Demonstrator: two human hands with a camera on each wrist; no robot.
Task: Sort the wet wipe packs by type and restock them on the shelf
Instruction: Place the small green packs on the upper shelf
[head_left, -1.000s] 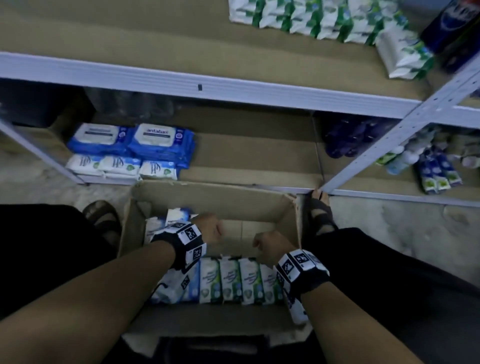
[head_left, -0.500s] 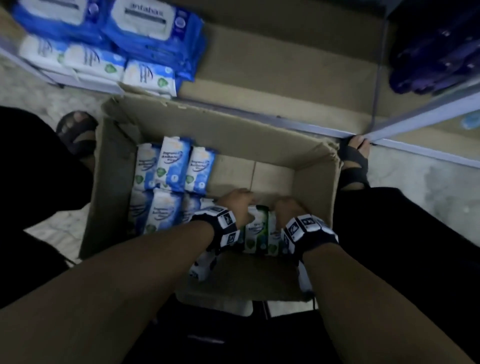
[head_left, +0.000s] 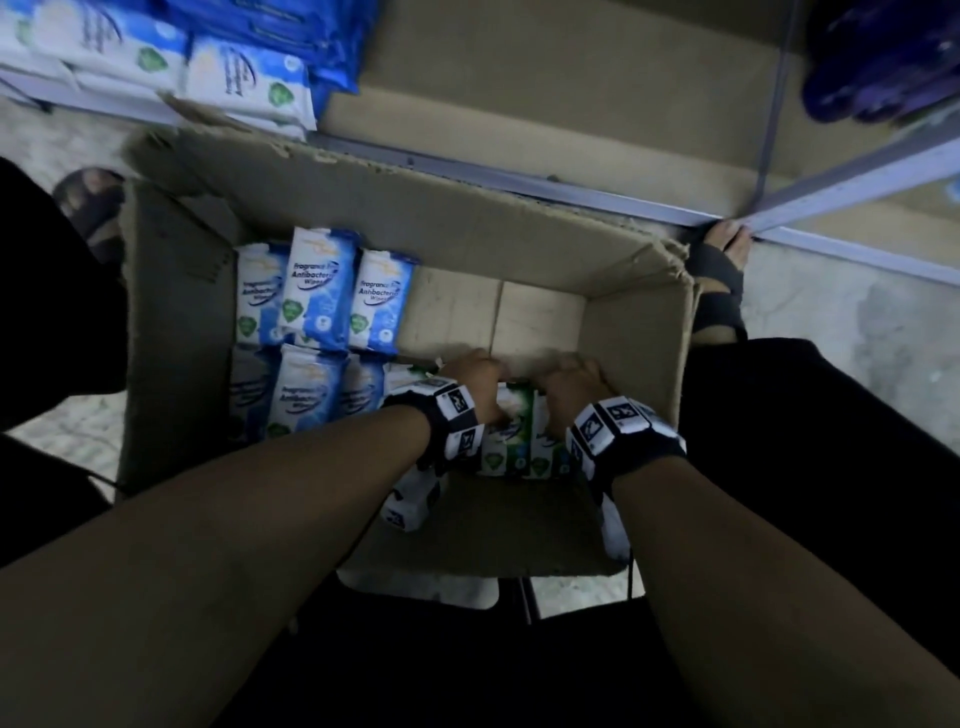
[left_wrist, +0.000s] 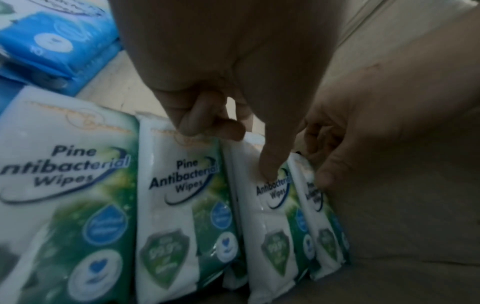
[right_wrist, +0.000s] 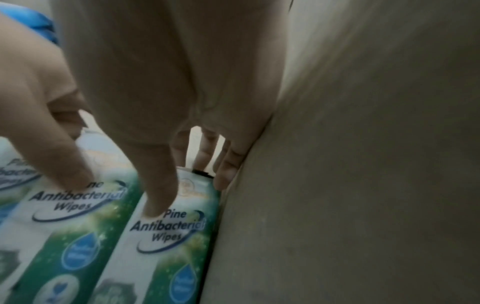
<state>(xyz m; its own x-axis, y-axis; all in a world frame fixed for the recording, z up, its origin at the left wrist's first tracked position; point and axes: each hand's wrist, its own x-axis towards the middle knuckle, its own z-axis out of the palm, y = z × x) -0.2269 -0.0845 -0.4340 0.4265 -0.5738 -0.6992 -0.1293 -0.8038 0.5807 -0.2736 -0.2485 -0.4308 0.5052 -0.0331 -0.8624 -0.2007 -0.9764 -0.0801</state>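
1. Cardboard box (head_left: 467, 249) on the floor in front of the bottom shelf (head_left: 571, 93), flaps open, both hands down inside near its right wall.
2. Row of green Pine packs (left_wrist: 176, 205) along the box's near side, standing side by side, long axis running from near wall toward far wall, printed faces up toward the camera, label tops toward the far wall.
3. Left hand (left_wrist: 228, 78) on the 3rd pack from the left: thumb pressed on its face, other fingers curled over the top edges of the packs, a narrow pinch.
4. Right hand (right_wrist: 166, 78) on the rightmost pack (right_wrist: 166, 236): thumb on the face just above the word "Pine", fingers hooked behind the top edge, hand squeezed against the box wall.
5. Blue fragrance-free packs (head_left: 322, 291) in the box's left part, 2 rows, long axis the same way as the green ones.
6. More white-and-blue packs (head_left: 244, 78) lying flat on the shelf at far left.
7. Head view: whole box and both banded wrists, green row mostly hidden under the hands. Wrist views: thumbs, labels and 4 green packs readable, shelf out of sight.
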